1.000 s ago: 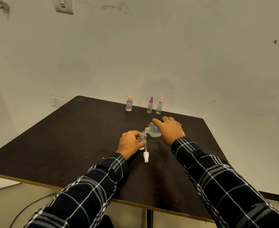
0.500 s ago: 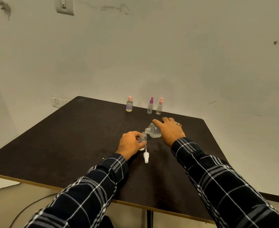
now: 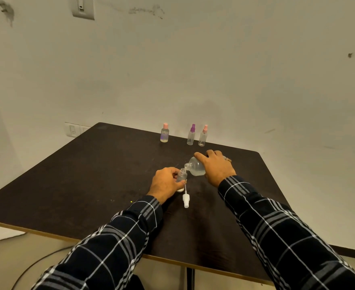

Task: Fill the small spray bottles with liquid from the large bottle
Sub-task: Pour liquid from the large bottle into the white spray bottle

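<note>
On the table point(image 3: 88, 174), I see three capped bottles point(image 3: 190, 135) standing behind both hands. The open small bottle point(image 3: 181, 175) sits left of the tilted large bottle point(image 3: 195, 168); the spray head point(image 3: 186, 199) lies before them.

Clear plastic large bottle point(image 3: 195, 168); matt dark table point(image 3: 88, 174); plaid cloth sleeve point(image 3: 287, 237).

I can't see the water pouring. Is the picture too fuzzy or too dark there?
Head view: soft and dim; the tipped large bottle and the small bottle are clear plastic on a dark table, so any stream is too fine to see. Head view: the wide lens bends the table's edges.
</note>
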